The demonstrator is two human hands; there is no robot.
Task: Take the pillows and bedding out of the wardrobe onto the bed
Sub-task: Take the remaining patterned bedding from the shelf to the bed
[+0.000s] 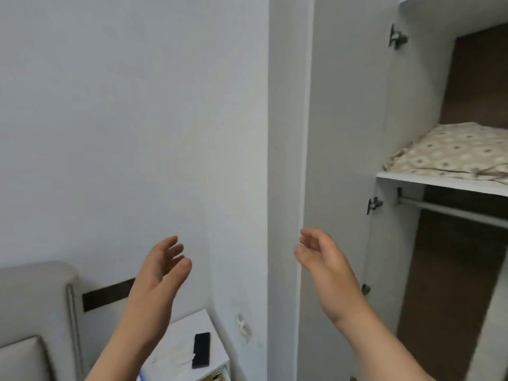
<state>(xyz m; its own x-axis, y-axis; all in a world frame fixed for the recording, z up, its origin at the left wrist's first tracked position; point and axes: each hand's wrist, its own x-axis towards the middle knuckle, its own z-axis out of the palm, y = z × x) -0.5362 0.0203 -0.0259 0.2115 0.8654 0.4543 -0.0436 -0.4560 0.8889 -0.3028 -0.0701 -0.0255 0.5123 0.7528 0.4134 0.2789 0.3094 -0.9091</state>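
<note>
Folded beige bedding (pixel 450 154) with a small flower pattern lies on the white wardrobe shelf (pixel 439 184) at the right. The wardrobe door (pixel 343 133) stands swung open beside it. My left hand (pixel 159 268) and my right hand (pixel 324 259) are both raised in front of the wall, palms facing each other, fingers relaxed, holding nothing. My right hand is below and left of the shelf, well apart from the bedding. Of the bed, only the grey padded headboard (pixel 35 298) shows at the lower left.
A white bedside table (pixel 189 345) stands below my left hand with a black rectangular object (pixel 201 347) on it. A metal clothes rail (pixel 453 211) runs under the shelf. A narrow wall column (pixel 286 160) separates the wall from the wardrobe.
</note>
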